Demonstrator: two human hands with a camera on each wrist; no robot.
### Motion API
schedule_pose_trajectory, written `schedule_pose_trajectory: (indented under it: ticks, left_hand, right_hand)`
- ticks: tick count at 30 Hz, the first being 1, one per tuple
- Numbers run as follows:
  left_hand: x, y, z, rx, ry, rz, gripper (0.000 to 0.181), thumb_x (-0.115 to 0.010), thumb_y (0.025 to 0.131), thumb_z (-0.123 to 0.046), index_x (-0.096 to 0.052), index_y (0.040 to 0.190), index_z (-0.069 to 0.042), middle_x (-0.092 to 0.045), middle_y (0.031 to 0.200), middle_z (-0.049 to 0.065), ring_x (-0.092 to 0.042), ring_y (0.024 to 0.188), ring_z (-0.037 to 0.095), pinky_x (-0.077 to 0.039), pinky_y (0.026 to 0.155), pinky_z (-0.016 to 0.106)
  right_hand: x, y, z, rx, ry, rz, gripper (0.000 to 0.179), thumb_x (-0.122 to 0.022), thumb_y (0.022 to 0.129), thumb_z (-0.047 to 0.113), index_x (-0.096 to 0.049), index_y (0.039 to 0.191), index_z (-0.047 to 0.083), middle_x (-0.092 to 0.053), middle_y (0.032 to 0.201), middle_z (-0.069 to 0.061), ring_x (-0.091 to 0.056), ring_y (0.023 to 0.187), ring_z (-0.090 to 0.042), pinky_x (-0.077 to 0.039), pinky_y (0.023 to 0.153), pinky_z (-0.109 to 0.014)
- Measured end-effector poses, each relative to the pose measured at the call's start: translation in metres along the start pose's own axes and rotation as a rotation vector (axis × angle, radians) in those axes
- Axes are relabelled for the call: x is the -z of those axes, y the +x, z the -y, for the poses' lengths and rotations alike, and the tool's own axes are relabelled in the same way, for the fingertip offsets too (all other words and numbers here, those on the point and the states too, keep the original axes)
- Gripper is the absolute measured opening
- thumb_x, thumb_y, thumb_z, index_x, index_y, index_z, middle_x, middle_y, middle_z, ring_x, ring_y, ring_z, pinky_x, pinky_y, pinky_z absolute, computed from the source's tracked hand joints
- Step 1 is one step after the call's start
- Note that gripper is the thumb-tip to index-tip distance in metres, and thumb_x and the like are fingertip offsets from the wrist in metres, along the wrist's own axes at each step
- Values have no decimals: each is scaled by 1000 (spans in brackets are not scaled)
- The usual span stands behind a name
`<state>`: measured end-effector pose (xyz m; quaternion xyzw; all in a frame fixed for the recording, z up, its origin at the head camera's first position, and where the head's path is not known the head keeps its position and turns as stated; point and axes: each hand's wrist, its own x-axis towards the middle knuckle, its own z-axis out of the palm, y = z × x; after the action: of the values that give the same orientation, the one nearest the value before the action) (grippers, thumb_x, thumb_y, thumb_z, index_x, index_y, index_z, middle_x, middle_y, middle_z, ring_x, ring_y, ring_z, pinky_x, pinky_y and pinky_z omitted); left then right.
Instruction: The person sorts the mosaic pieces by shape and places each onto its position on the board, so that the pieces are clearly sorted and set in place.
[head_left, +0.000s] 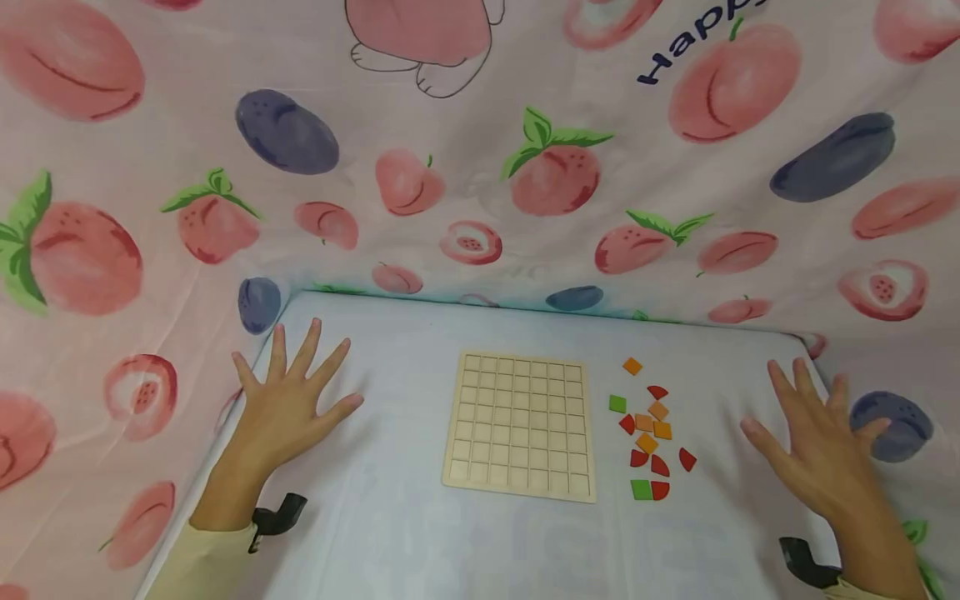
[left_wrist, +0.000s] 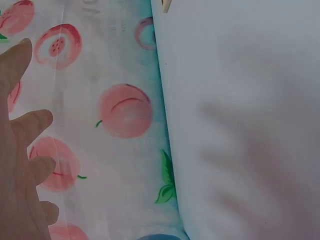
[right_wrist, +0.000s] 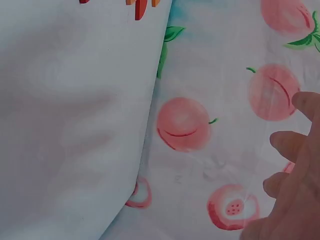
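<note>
The left hand (head_left: 288, 408) and right hand (head_left: 825, 454) are held spread and empty near the table's (head_left: 375, 500) side edges, gridded board (head_left: 519, 427) and coloured tiles (head_left: 644, 422) laid between.

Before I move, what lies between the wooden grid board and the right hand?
In the head view, red pieces, orange pieces and green pieces lie between the board and the right hand; nearer the hand, the white tabletop is bare.

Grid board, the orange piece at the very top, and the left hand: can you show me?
Grid board (head_left: 521, 427): head view, middle of its squares.
Top orange piece (head_left: 633, 367): head view, middle of its upper face.
Left hand (head_left: 283, 414): head view, back of the hand.
</note>
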<state>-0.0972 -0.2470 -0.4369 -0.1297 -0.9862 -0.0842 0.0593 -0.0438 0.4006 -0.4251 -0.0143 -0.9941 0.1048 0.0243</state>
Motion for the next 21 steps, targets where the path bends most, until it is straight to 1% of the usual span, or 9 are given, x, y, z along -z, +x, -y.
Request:
schedule_pose_trajectory:
  ticks: [3,6,8,10,12,14,16,19,21]
  left_hand:
    - [-2,0,-1,-11,-27,-14,80,-50,94,-70,-29,162,-32,-5,173,7,12,156,47,17,104,84]
    - [-5,1,-4,-15,-90,-24,78,-52,96,-66,-29,162,-31,-7,173,6,7,158,44,8,108,85]
    - [-7,2,-8,-13,-153,-34,77,-54,96,-62,-30,162,-30,-9,173,5,1,158,43,1,111,83]
    - [-10,4,-13,-15,-232,-49,75,-56,98,-58,-31,162,-28,-12,173,6,-4,159,42,-5,113,81]
    - [-14,7,-18,-25,-319,-67,73,-58,99,-52,-33,161,-24,-16,172,7,-10,158,42,-11,115,78]
    - [-20,9,-25,-34,-398,-71,71,-59,100,-47,-33,161,-22,-18,172,7,-15,158,41,-17,117,74]
    - [-26,11,-32,-40,-472,-70,68,-59,101,-44,-34,161,-22,-19,172,5,-19,157,39,-22,118,70]
    - [-37,13,-43,-39,-570,-67,64,-59,103,-38,-35,160,-22,-21,171,1,-24,156,33,-26,119,64]
    - [-44,14,-51,-43,-629,-80,60,-58,103,-33,-39,159,-18,-25,170,4,-28,155,32,-28,119,63]
  right_hand:
    - [-1,1,2,5,38,13,93,-51,99,58,-3,165,14,4,168,-28,18,148,-58,12,101,-86]
    - [-3,3,3,-6,86,31,91,-51,100,55,0,165,15,-2,168,-28,4,152,-55,-6,108,-83]
    - [-7,7,5,-14,117,37,89,-51,101,53,1,165,18,-14,166,-29,-10,152,-54,-17,107,-81]
    - [-12,13,7,-15,122,35,88,-52,102,53,-1,165,20,-29,161,-31,-27,145,-57,-26,103,-79]
    - [-18,19,10,-12,128,40,86,-52,102,53,-3,166,21,-42,153,-32,-38,136,-59,-31,99,-78]
    - [-24,25,15,-3,138,45,84,-52,102,53,-8,166,19,-52,145,-31,-45,130,-58,-36,97,-77]
    - [-29,31,19,-3,147,68,82,-50,102,54,-13,165,18,-57,141,-30,-48,126,-57,-38,95,-77]
    - [-38,39,25,5,168,97,77,-49,103,55,-25,163,14,-62,134,-29,-52,122,-53,-43,94,-74]
    - [-43,43,28,20,178,116,73,-50,103,54,-33,160,11,-64,129,-28,-54,119,-51,-45,94,-72]
